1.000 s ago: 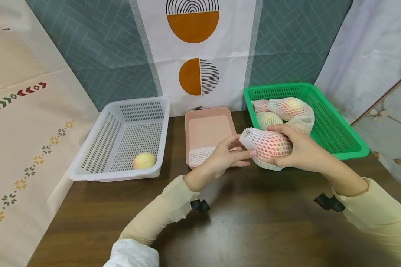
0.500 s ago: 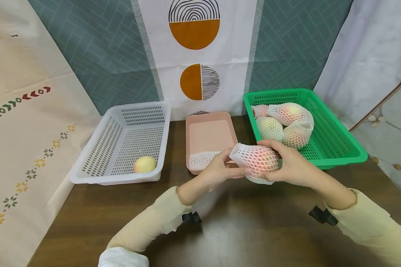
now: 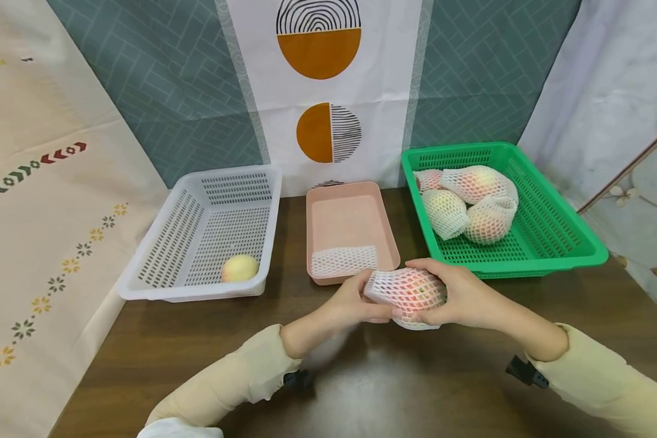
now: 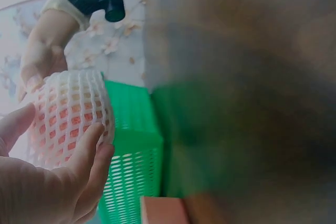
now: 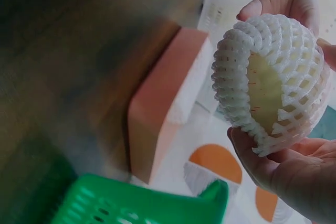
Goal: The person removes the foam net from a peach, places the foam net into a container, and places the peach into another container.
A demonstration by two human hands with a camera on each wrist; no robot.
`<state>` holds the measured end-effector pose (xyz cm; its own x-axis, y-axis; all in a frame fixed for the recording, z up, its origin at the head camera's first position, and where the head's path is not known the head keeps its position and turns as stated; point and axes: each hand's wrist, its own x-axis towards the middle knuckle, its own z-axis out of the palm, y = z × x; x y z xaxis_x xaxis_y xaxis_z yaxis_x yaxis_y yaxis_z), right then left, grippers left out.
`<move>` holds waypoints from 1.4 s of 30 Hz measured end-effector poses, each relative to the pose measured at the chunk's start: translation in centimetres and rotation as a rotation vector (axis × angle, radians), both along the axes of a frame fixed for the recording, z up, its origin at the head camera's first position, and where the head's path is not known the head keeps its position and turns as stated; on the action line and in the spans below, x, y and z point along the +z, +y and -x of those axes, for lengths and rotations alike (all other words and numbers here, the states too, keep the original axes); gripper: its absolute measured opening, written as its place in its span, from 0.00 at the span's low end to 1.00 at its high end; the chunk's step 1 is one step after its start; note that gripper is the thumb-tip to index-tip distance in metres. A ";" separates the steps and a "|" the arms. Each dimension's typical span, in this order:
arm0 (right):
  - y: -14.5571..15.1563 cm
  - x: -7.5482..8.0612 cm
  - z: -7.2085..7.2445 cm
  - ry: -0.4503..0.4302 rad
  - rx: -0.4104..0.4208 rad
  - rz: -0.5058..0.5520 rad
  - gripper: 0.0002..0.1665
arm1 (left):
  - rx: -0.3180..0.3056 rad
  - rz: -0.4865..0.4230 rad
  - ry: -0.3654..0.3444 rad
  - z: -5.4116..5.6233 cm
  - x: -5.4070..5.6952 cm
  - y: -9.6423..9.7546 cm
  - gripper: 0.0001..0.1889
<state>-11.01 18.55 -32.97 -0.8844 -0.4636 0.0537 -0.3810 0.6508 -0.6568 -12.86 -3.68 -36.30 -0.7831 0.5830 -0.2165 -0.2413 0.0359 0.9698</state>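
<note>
A red and yellow peach in a white foam net is held between both hands above the dark table, in front of the pink tray. In the head view my left hand grips its left end, where the net sticks out past the fruit. My right hand holds the right side, thumb below and fingers over the top. The left wrist view shows the left thumb and fingers around the netted peach. From the right wrist, an opening in the foam net shows yellow skin with red streaks.
A green basket at right holds several netted fruits. The pink tray at centre holds a flat white foam net. At left, a white basket holds one bare peach. Patterned cloths hang behind and at the sides.
Both hands have carried the netted peach left and toward the front, away from the green basket. The left hand has moved closer in on the net's end.
</note>
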 end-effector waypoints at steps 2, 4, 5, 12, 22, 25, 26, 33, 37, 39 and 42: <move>-0.2 -0.4 -0.1 -0.024 0.013 0.003 0.42 | 0.008 0.004 -0.025 -0.3 -0.4 -0.2 0.30; -0.4 -0.8 -0.2 -0.047 0.030 0.007 0.42 | 0.011 0.011 -0.042 -0.6 -0.8 -0.4 0.30; -0.4 -1.0 -0.3 -0.057 0.040 0.011 0.42 | 0.010 0.016 -0.048 -0.8 -1.0 -0.5 0.30; -0.6 -2.7 -0.4 -0.073 0.114 0.019 0.41 | 0.009 0.063 -0.069 -1.4 -2.4 -0.7 0.30; -0.7 -4.4 -0.6 -0.104 0.199 0.038 0.43 | 0.010 0.141 -0.103 -2.3 -3.3 -0.8 0.29; -0.8 -4.7 -0.8 -0.087 0.218 0.026 0.42 | -0.001 0.168 -0.091 -2.4 -3.5 -0.9 0.29; -0.8 -4.8 -0.8 -0.081 0.220 0.022 0.42 | -0.008 0.182 -0.084 -2.4 -3.5 -0.9 0.29; -0.8 -4.9 -0.9 -0.063 0.222 0.016 0.43 | -0.044 0.285 0.047 -2.3 -3.2 -1.3 0.29; -0.4 -5.3 -1.0 -0.068 0.227 0.023 0.49 | -0.056 0.310 0.102 -2.3 -3.1 -1.6 0.28; -0.2 -5.5 -1.1 -0.056 0.242 0.017 0.52 | -0.064 0.302 0.099 -2.3 -3.1 -1.7 0.27; 0.1 -5.7 -1.1 -0.026 0.266 0.002 0.54 | -0.061 0.311 0.121 -2.3 -3.1 -1.9 0.27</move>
<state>-9.91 18.61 -38.69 -0.7325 -0.6799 0.0333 -0.5213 0.5288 -0.6698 -10.60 -5.59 -39.41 -0.7794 0.5506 -0.2991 -0.1137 0.3451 0.9317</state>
